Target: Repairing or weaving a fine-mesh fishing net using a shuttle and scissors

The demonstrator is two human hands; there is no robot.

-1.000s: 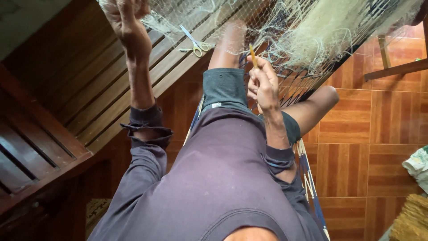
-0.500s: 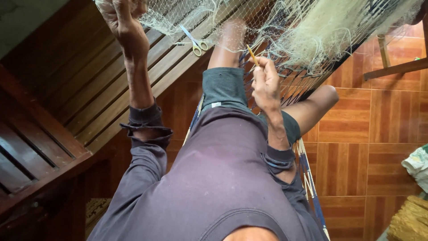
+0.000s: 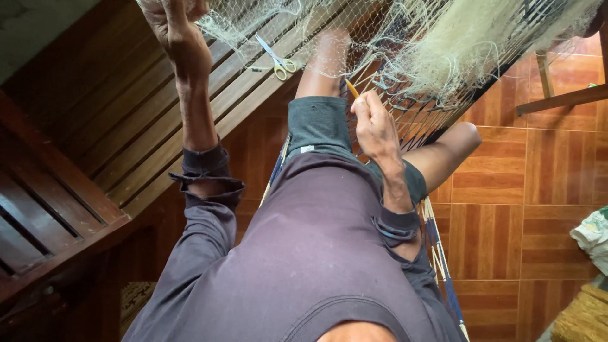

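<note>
Net: pale, fine-meshed fishing net [image 3: 405,44] is spread across the far side of the scene, over the person's knees, with a thick bunched mass to the far right.
Handling of net: I judge it very light, limp and springy (thin line like this snags easily on fingers and tools), so it is best taken by a pinch of a few meshes or along a gathered edge, not by the loose bulk.
Left hand: the left hand [image 3: 174,28] is raised at the far left, fingers curled closed on a bunch of the mesh, holding it up and taut.
Right hand: the right hand [image 3: 373,123] sits nearer, at centre, fingers pressed together around a slim yellow netting tool [image 3: 351,87] whose tip points into the mesh.
Handling of tool: stiff, light, probably smooth; a pencil-like pinch near its middle seems the sure hold.
Scissors: small scissors [image 3: 277,58] with pale yellow handles lie on the wooden slatted bench [image 3: 95,126] under the net, between the two hands, untouched.
Floor: brown tiled floor [image 3: 506,221] shows to the right.
Seat: blue-and-white woven cords [image 3: 437,247] run under the person at near right.
</note>
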